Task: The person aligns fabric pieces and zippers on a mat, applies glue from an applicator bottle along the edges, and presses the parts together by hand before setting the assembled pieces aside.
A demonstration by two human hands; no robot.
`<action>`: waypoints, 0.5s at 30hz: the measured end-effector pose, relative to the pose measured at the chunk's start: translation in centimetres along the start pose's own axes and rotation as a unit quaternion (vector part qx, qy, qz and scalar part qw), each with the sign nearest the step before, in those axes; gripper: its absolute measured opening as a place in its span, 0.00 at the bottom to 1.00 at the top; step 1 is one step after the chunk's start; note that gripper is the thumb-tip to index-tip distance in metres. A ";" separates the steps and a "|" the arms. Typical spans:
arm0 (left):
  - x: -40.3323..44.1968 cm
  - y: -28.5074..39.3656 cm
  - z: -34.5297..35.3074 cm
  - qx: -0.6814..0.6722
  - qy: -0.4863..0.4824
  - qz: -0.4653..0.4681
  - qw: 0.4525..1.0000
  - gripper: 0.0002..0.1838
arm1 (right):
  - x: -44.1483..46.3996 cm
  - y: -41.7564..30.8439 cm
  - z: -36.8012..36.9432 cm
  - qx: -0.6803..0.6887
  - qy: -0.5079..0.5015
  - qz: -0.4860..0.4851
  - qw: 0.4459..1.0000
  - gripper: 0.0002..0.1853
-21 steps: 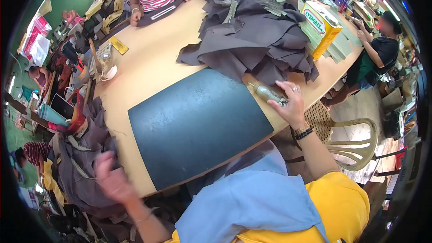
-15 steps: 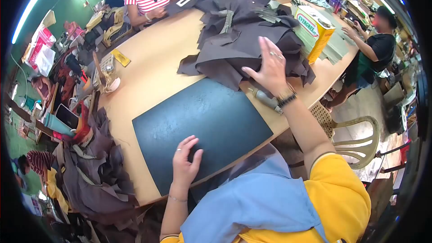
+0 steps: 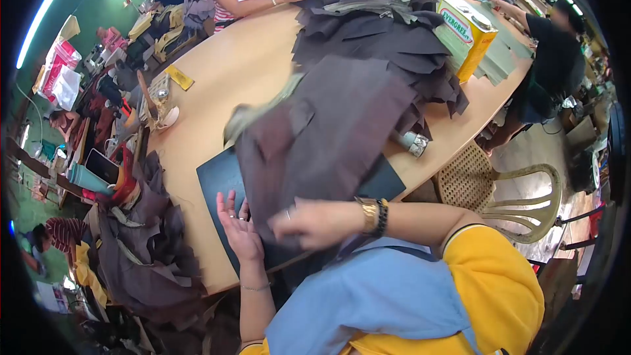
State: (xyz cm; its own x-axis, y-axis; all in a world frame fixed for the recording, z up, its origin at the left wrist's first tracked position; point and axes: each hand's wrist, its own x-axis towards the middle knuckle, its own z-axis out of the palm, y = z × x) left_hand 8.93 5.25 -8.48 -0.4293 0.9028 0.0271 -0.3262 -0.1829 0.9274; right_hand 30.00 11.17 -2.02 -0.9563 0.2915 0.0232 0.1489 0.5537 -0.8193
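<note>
A large dark brown fabric piece [image 3: 335,125], smeared by motion at its left end, stretches from the pile over the black board [image 3: 215,181]. My right hand [image 3: 305,223], somewhat blurred, is closed on the near edge of this piece. Just left of it, my left hand [image 3: 242,231] is open with the palm turned up and fingers apart, close to the fabric's edge and above the board. Much of the board is hidden under the cloth. A greenish strip [image 3: 263,108] shows along the fabric's far left edge.
Behind lies a pile of dark fabric pieces [image 3: 374,43], with a yellow can [image 3: 467,36] beside it. A bottle [image 3: 414,143] lies on the right. More fabric [image 3: 141,243] hangs at the left. A plastic chair [image 3: 519,190] stands right. Co-workers are across the table.
My right hand has come from the pile back toward me, drawing a fabric piece over the board. My left hand has lifted and turned palm up. The co-worker in stripes has reached toward the pile.
</note>
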 end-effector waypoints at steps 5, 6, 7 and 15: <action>-0.3 2.0 -2.0 0.145 0.098 0.071 0.982 0.31 | -6.6 -0.7 -2.7 0.013 0.199 -0.107 0.974 0.18; 0.0 2.5 -2.1 0.257 0.097 0.145 0.951 0.30 | -8.2 -0.2 -4.4 -0.030 0.263 -0.063 0.962 0.17; 0.6 3.0 -2.2 0.364 0.094 0.217 0.901 0.29 | -9.7 1.1 -5.6 -0.085 0.348 -0.018 0.933 0.14; 7.2 5.6 2.1 0.753 -0.044 0.164 0.636 0.22 | -18.3 10.7 -6.2 -0.272 0.466 0.210 0.815 0.23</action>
State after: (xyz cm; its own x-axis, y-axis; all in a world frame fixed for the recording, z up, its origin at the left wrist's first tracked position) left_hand 5.77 11.59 -2.26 -0.1956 0.9424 0.2712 0.9734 0.1528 0.1710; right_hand 50.62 16.64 -7.65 -0.2225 0.8703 0.4394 0.7462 0.4421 -0.4978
